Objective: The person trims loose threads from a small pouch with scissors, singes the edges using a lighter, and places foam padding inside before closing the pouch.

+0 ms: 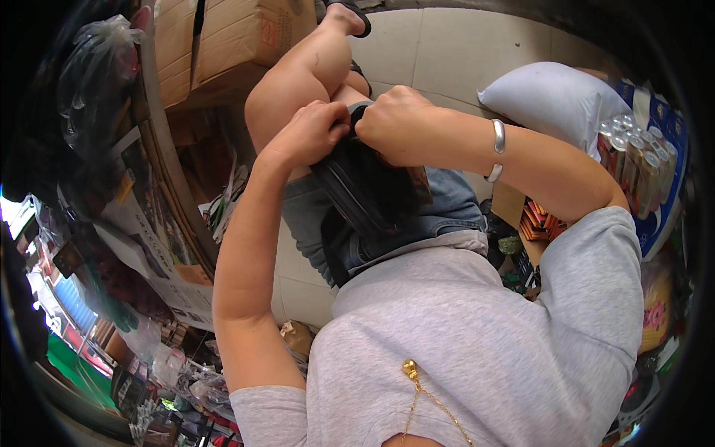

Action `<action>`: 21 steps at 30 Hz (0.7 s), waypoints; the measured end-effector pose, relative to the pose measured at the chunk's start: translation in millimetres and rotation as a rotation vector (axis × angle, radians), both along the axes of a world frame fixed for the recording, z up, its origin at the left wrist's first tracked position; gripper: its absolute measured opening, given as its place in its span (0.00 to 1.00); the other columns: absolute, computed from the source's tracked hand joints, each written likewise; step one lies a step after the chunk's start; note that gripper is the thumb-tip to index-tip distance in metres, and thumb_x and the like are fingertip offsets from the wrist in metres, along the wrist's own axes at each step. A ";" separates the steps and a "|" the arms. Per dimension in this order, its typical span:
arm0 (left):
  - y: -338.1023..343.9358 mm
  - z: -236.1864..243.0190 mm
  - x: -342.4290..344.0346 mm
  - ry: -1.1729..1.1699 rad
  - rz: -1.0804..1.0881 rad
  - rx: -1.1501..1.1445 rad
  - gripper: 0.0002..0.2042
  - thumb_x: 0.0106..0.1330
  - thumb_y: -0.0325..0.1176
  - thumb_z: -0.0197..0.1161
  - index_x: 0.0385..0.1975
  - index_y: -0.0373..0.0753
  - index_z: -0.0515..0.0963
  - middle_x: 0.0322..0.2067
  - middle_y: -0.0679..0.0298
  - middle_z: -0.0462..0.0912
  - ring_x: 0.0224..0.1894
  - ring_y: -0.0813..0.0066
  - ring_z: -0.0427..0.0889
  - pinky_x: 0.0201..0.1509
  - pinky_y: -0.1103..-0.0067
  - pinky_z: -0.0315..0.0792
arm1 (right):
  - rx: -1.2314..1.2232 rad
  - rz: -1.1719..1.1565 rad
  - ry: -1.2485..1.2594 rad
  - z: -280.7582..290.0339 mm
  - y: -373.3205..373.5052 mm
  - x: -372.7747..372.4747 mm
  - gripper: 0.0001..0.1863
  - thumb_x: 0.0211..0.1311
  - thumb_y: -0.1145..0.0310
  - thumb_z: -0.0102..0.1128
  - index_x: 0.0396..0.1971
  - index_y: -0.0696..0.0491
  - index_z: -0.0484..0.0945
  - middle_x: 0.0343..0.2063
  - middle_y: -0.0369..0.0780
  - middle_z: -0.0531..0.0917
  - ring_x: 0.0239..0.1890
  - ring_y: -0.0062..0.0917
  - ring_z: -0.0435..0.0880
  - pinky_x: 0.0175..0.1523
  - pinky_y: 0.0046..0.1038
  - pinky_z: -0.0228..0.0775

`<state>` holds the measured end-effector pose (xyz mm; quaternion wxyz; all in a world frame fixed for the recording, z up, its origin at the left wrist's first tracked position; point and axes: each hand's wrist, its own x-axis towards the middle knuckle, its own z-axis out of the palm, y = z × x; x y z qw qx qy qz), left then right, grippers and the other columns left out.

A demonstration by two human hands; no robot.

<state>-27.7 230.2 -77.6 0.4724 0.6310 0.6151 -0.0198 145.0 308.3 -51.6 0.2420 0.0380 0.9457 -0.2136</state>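
Black bag, soft-sided and boxy, is lying on the person's lap, on faded denim shorts; its fabric is looking matte with a faint sheen, and long raised lines are running down its near-left side, zip or piping, cannot tell which; left hand is bending its fingers inward, nearly closed, and pinching the bag's far edge; right hand is curling into a tight fist and gripping the same edge just beside it; the exact bit between the fingers is hiding under the knuckles.

A smooth silver cuff bangle is circling the right wrist, to the right of the bag; a heather-grey knit T-shirt is wrinkling on the near side of the bag, with a gold chain necklace hanging over it, rounded pendant showing.

Beyond the bag, pale smooth tile floor is stretching out; a creased brown cardboard box is sitting beyond it to the left; a crinkled translucent plastic bag is bunching up farther left; right of the bag, a plump white sack is bulging, shiny-topped cylindrical cans are standing packed near it, and flat orange packets are stacking up closer in.
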 end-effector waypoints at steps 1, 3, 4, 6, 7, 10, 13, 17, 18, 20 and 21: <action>-1.6 -1.1 -0.5 -0.012 0.017 0.036 0.09 0.62 0.28 0.58 0.39 0.32 0.75 0.37 0.49 0.79 0.44 0.51 0.77 0.49 0.67 0.70 | 0.000 -0.059 0.021 0.1 -0.8 2.6 0.09 0.48 0.66 0.63 0.29 0.53 0.82 0.24 0.40 0.85 0.29 0.33 0.86 0.33 0.32 0.77; -5.0 -1.9 0.0 -0.033 0.087 0.059 0.08 0.63 0.28 0.57 0.38 0.32 0.75 0.36 0.50 0.79 0.43 0.54 0.78 0.49 0.69 0.71 | 0.000 -0.118 0.044 6.9 1.3 7.7 0.10 0.50 0.66 0.61 0.31 0.53 0.81 0.23 0.41 0.84 0.29 0.34 0.86 0.33 0.32 0.76; -7.2 -2.1 1.1 -0.057 0.155 0.081 0.07 0.64 0.28 0.57 0.38 0.33 0.74 0.35 0.52 0.80 0.41 0.57 0.79 0.48 0.71 0.71 | -0.028 -0.180 0.010 12.7 5.0 13.0 0.10 0.50 0.65 0.62 0.33 0.53 0.81 0.26 0.40 0.85 0.31 0.34 0.86 0.34 0.33 0.77; -14.2 -1.1 4.6 -0.109 0.297 0.131 0.06 0.64 0.29 0.58 0.36 0.33 0.75 0.33 0.52 0.80 0.39 0.57 0.80 0.46 0.72 0.72 | -0.053 -0.239 -0.015 28.1 10.4 23.4 0.11 0.51 0.65 0.62 0.34 0.52 0.82 0.28 0.40 0.85 0.33 0.33 0.86 0.35 0.33 0.77; -17.1 -3.3 5.0 -0.167 0.438 0.179 0.06 0.64 0.29 0.58 0.34 0.33 0.75 0.32 0.52 0.81 0.37 0.58 0.81 0.43 0.72 0.73 | -0.110 -0.299 -0.031 35.2 11.0 30.7 0.11 0.52 0.64 0.61 0.35 0.52 0.80 0.27 0.42 0.85 0.31 0.35 0.86 0.34 0.34 0.77; -24.0 -19.9 0.1 -0.427 0.678 0.260 0.06 0.67 0.31 0.59 0.34 0.34 0.75 0.30 0.59 0.82 0.35 0.74 0.80 0.42 0.78 0.72 | -0.249 -0.420 -0.016 46.2 5.3 57.5 0.11 0.54 0.63 0.60 0.35 0.51 0.78 0.24 0.45 0.83 0.29 0.39 0.84 0.34 0.36 0.75; -15.0 -17.0 -4.3 -0.504 0.746 0.327 0.06 0.68 0.31 0.59 0.33 0.34 0.76 0.28 0.65 0.81 0.33 0.83 0.77 0.39 0.82 0.71 | -0.416 -0.539 0.096 33.2 -13.8 77.6 0.11 0.56 0.61 0.60 0.37 0.50 0.77 0.23 0.46 0.83 0.28 0.41 0.83 0.33 0.37 0.74; 31.8 12.4 3.3 -0.533 0.789 0.364 0.08 0.68 0.33 0.61 0.33 0.35 0.77 0.31 0.68 0.80 0.37 0.84 0.76 0.43 0.85 0.70 | -0.532 -0.668 0.253 26.2 -25.6 87.6 0.13 0.58 0.58 0.59 0.40 0.48 0.75 0.24 0.44 0.83 0.28 0.41 0.83 0.34 0.38 0.74; 46.1 19.0 4.5 -0.473 0.788 0.395 0.08 0.67 0.34 0.63 0.32 0.35 0.78 0.31 0.68 0.80 0.36 0.85 0.76 0.42 0.85 0.70 | -0.510 -0.659 0.280 24.3 -28.4 88.7 0.14 0.59 0.58 0.58 0.42 0.48 0.74 0.24 0.44 0.83 0.28 0.41 0.83 0.34 0.39 0.74; 73.2 26.1 5.7 -0.432 0.812 0.422 0.08 0.64 0.35 0.66 0.30 0.37 0.80 0.30 0.70 0.81 0.33 0.86 0.76 0.41 0.86 0.70 | -0.481 -0.659 0.284 27.6 -34.4 87.2 0.13 0.59 0.58 0.58 0.41 0.47 0.74 0.24 0.44 0.82 0.28 0.41 0.83 0.34 0.39 0.74; 83.6 29.7 9.6 -0.438 0.800 0.449 0.08 0.64 0.35 0.66 0.30 0.37 0.80 0.30 0.70 0.81 0.33 0.86 0.76 0.41 0.86 0.70 | -0.468 -0.663 0.271 28.9 -36.5 87.0 0.13 0.59 0.58 0.58 0.41 0.47 0.74 0.23 0.44 0.82 0.28 0.41 0.83 0.33 0.39 0.74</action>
